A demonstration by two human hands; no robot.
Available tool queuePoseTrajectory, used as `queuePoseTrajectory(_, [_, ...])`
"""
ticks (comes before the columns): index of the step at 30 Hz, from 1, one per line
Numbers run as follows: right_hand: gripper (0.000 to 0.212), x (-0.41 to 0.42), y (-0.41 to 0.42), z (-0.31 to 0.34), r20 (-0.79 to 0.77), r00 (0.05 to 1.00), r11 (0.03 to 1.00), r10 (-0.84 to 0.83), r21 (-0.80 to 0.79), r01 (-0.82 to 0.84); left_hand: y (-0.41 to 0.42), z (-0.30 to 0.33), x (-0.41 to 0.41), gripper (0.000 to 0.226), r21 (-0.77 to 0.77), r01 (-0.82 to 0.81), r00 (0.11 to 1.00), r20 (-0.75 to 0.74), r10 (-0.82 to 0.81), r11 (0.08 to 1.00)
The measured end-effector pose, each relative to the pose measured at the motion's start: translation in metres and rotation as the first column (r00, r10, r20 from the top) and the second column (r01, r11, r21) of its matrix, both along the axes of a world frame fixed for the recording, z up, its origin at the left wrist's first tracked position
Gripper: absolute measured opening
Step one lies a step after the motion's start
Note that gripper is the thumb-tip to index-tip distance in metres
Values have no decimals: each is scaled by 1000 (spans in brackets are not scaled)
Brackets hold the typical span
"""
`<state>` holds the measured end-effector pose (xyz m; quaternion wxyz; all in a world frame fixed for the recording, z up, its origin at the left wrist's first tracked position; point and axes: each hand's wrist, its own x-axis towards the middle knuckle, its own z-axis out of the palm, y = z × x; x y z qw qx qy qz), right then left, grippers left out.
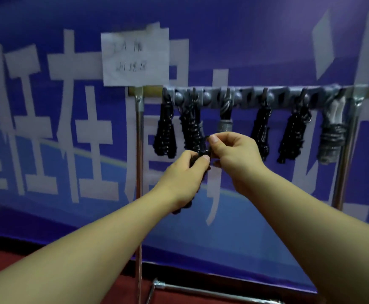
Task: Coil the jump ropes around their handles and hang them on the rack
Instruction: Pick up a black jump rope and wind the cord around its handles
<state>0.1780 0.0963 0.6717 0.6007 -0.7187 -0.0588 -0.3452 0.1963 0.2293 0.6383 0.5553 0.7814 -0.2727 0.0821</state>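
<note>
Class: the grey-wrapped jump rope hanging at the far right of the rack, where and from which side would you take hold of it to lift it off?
Grip the grey-wrapped jump rope around its thick coiled lower part, coming from the front. It hangs upright from the rack, bulkiest low down, with the right post close beside it, so a side approach looks cramped.

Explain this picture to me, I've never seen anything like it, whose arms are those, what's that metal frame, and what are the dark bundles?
There is one picture, taken by a camera worn on a person's head, so you look down their own bare arms. No machine is involved. In front stands a metal rack against a blue banner with big white lettering and a paper note stuck to it. Coiled jump ropes hang from its top bar: four black bundles, for example, and two grey ones, for example. The left hand grips another black jump rope, while the right hand pinches its end, apparently finishing the coil. The picture is a bit blurred.
</note>
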Motion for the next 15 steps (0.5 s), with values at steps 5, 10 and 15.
queuePoseTrajectory(5, [22, 13, -11, 52, 49, 987, 985, -156, -69, 159, -17, 50, 7, 33, 8, -98, 990, 105, 96, 995])
queuePoseTrajectory(10, [20, 19, -28, 91, 81, 970, 970, -230, -58, 235, -42, 90, 12, 38, -10, -134, 980, 145, 134, 991])
queuePoseTrajectory(15, [23, 26, -39, 122, 30, 956, 952, -291, -86, 292, -59, 115, 17, 35, -52, -144, 981, 123, 150, 988])
